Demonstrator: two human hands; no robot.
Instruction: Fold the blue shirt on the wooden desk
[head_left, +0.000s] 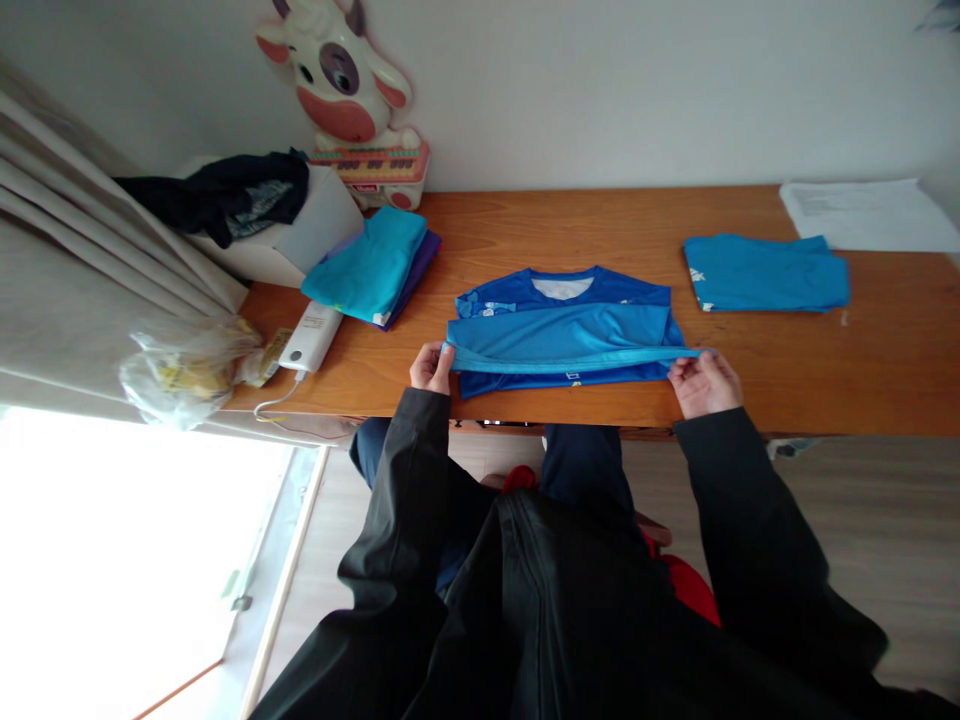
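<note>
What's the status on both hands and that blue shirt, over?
Left hand, right hand pinching blue shirt at opposite ends. Shirt partly folded on wooden desktop. No obstruction seen.

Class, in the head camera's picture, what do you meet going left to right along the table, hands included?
Plastic bag, white device, turquoise folded clothing, left hand, blue shirt, right hand, folded blue garment, white papers.

The single view looks forward and steeply down from the wearer's head, facing the brown wooden desk [570, 225] near below, the pale wall [600, 90] beyond it.
</note>
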